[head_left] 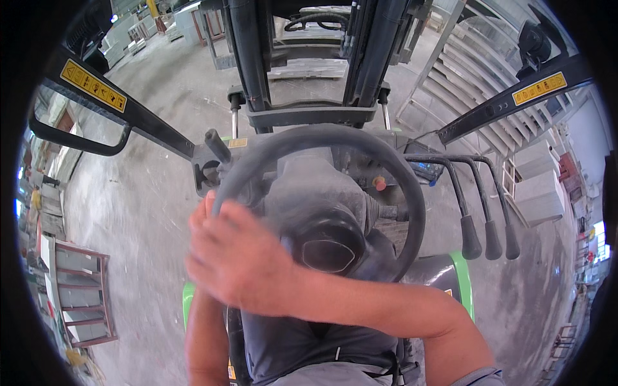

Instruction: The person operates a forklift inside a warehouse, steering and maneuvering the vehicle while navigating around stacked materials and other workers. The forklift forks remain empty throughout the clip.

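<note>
Right hand (pixel 238 260) crosses the body and lies over the lower-left rim of the dusty black round steering wheel (pixel 386 161), fingers blurred; grip cannot be confirmed. Left hand (pixel 207 207) is mostly hidden beneath it, fingertips showing at the rim. Three black-knobbed control levers (pixel 489 238) stand right of the wheel, untouched.

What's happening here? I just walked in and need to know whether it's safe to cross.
A person sits on a forklift. The right hand reaches across and lies on the left side of the steering wheel, blurred. The left hand is mostly hidden behind it at the rim. The three levers are untouched. The mast faces open concrete floor.
</note>
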A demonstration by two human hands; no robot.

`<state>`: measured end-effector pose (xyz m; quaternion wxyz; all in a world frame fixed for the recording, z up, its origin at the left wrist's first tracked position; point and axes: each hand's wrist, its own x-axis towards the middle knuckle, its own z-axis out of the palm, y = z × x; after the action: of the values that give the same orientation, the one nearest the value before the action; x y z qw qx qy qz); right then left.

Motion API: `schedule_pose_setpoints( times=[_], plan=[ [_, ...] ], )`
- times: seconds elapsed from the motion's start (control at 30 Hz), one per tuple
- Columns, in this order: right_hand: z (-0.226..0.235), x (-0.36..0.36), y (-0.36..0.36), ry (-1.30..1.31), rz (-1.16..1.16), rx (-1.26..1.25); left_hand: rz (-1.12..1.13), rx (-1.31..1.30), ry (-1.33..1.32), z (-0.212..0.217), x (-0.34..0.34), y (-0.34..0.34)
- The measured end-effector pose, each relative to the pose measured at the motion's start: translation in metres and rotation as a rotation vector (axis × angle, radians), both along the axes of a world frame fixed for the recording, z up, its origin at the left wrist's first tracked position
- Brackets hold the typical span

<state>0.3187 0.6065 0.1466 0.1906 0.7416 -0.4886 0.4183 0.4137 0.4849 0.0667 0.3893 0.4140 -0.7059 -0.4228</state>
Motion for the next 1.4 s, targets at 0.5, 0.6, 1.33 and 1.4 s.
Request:
schedule_pose_setpoints(
  times=[0.5,0.6,1.33,1.4],
  plan=[
    [-0.025,-0.078,0.174,-0.319,-0.581,-0.106,0.064,-0.319,-0.047,0.003,0.010,0.009],
    [-0.050,-0.028,0.195,-0.273,-0.513,0.005,0.052,-0.196,-0.007,0.006,0.011,0.014],
    [-0.034,0.054,0.065,-0.253,-0.024,0.103,0.028,-0.057,-0.025,0.005,0.006,0.004],
    [-0.034,0.055,0.068,-0.287,-0.028,0.063,0.060,-0.070,-0.068,0.007,0.005,0.005]
  ],
)
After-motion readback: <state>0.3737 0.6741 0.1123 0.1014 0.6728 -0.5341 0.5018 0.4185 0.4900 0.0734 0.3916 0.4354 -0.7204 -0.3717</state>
